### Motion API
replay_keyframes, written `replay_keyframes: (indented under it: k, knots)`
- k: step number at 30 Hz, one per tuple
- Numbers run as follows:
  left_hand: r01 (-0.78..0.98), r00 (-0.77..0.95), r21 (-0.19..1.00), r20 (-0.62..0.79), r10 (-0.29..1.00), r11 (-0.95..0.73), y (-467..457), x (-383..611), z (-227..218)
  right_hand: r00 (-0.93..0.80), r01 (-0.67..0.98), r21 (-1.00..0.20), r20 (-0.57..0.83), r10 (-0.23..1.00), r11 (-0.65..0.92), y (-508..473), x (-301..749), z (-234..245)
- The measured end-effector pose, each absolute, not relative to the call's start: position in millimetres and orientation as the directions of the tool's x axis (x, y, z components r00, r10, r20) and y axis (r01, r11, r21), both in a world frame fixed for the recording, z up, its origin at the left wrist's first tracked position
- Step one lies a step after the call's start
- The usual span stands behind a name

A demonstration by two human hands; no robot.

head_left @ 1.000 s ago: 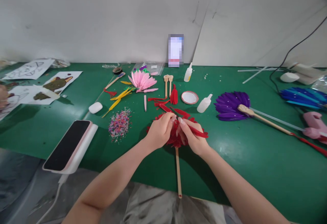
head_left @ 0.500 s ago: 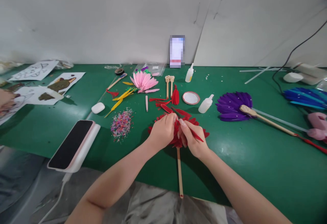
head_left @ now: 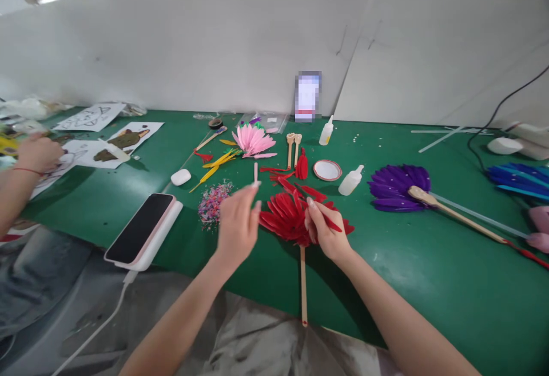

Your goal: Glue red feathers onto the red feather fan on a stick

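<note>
A red feather fan (head_left: 285,216) on a thin wooden stick (head_left: 303,284) lies on the green table (head_left: 429,273) in front of me. My right hand (head_left: 328,233) rests on the fan's right side and pinches a single red feather (head_left: 332,223). Lifted off the fan, my left hand (head_left: 235,224) hovers just left of it with fingers loosely apart and nothing in them. Loose red feathers (head_left: 295,184) lie just behind the fan.
A phone on a white power bank (head_left: 143,230) lies left, with a confetti pile (head_left: 212,201) beside it. Behind are a pink feather flower (head_left: 254,140), yellow feathers (head_left: 214,164), two glue bottles (head_left: 351,180), a small dish (head_left: 327,170) and a purple fan (head_left: 397,187). Another person's hand (head_left: 38,153) works far left.
My left hand has let go of the fan and moved left and up, uncovering the red feathers. The view has shifted and tilted. My right hand stays on the fan.
</note>
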State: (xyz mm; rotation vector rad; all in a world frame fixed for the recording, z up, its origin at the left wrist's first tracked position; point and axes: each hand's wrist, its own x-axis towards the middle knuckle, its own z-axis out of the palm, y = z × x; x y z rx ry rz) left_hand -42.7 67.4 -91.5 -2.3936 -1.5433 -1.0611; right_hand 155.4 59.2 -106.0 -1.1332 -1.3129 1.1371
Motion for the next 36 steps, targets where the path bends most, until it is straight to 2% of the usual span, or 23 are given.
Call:
replay_keyframes:
  k: [3, 5, 8, 12, 19, 23, 30, 36]
  knots:
    - [0.963, -0.072, 0.249, 0.597, 0.799, -0.099, 51.7, -96.3, -88.1, 0.041, -0.045, -0.992, 0.12, 0.992, 0.122, 61.5, 156.9, -107.1]
    - [0.962, -0.248, 0.238, 0.546, 0.8, 0.136, 39.9, -127.7, -87.9, 0.052, -0.063, -0.989, 0.134, 0.99, 0.137, 62.2, 157.8, -107.5]
    - [0.949, -0.316, 0.165, 0.507, 0.802, 0.269, 23.7, -159.6, -91.0, 0.023, -0.044, -0.988, 0.148, 0.989, 0.149, 61.1, 157.3, -108.0]
    - [0.948, -0.318, 0.155, 0.431, 0.844, 0.278, 14.0, -177.7, -93.3, -0.007, -0.034, -0.989, 0.146, 0.989, 0.146, 58.8, 155.3, -108.6]
    - [0.933, -0.359, 0.191, 0.565, 0.743, 0.306, 15.0, -182.7, -88.6, 0.016, -0.016, -0.981, 0.193, 0.981, 0.193, 59.6, 157.6, -107.7]
    - [0.933, -0.353, 0.174, 0.608, 0.711, 0.315, 10.7, -184.7, -98.6, 0.004, -0.005, -0.979, 0.204, 0.979, 0.204, 59.3, 158.3, -108.4]
    - [0.932, -0.353, 0.175, 0.635, 0.687, 0.318, 7.1, -182.8, -102.9, 0.003, 0.008, -0.978, 0.21, 0.978, 0.21, 60.0, 157.2, -108.9]
    - [0.934, -0.345, 0.141, 0.601, 0.721, 0.329, 8.4, -180.0, -102.1, 0.004, -0.008, -0.979, 0.204, 0.979, 0.204, 60.8, 155.8, -108.8]
